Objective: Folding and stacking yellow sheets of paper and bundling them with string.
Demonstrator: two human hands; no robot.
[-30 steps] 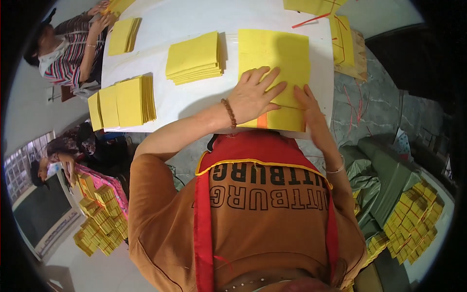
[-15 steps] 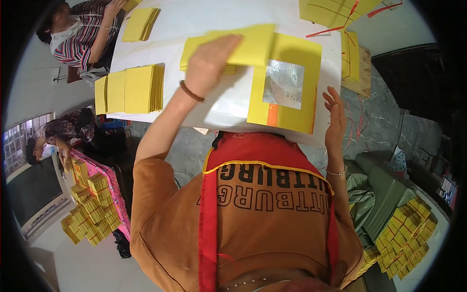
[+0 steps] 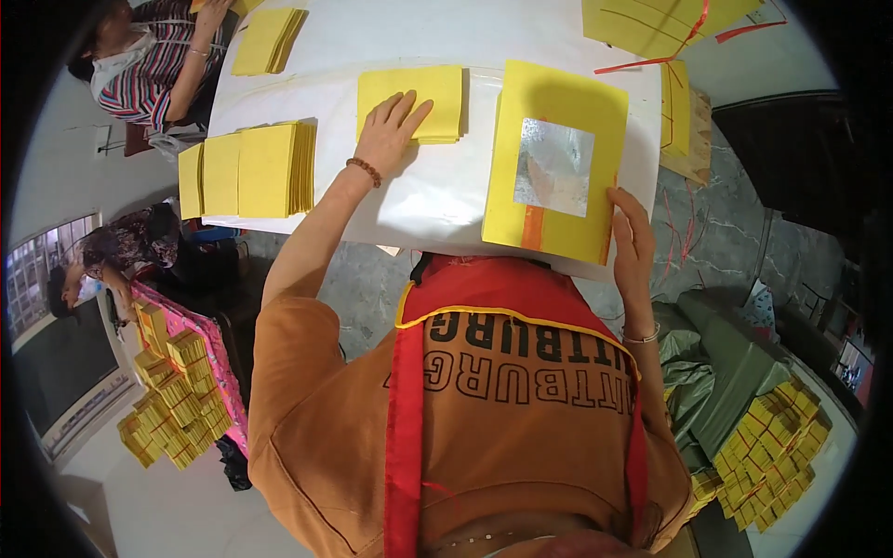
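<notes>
My left hand (image 3: 386,135) lies flat, fingers spread, on a small stack of folded yellow paper (image 3: 423,86) in the middle of the white-covered table (image 3: 419,200). To its right is a larger stack of unfolded yellow paper sheets (image 3: 572,88). The top sheet bears a silver foil square (image 3: 555,169) and an orange stripe below it. My right hand (image 3: 634,246) is open at the right edge of these sheets, its fingertips at or very near the edge. Whether it presses on the paper I cannot tell.
Rows of folded yellow paper (image 3: 265,172) stand at the table's left, with another bundle (image 3: 265,42) behind. Red-tied yellow stacks (image 3: 642,23) lie at the far right. One person (image 3: 153,74) sits far left; another (image 3: 130,242) bends over a pink-covered table (image 3: 228,372).
My left hand has folded the yellow sheet over and come down flat on the small stack. My right hand has moved in against the right edge of the large sheets.
</notes>
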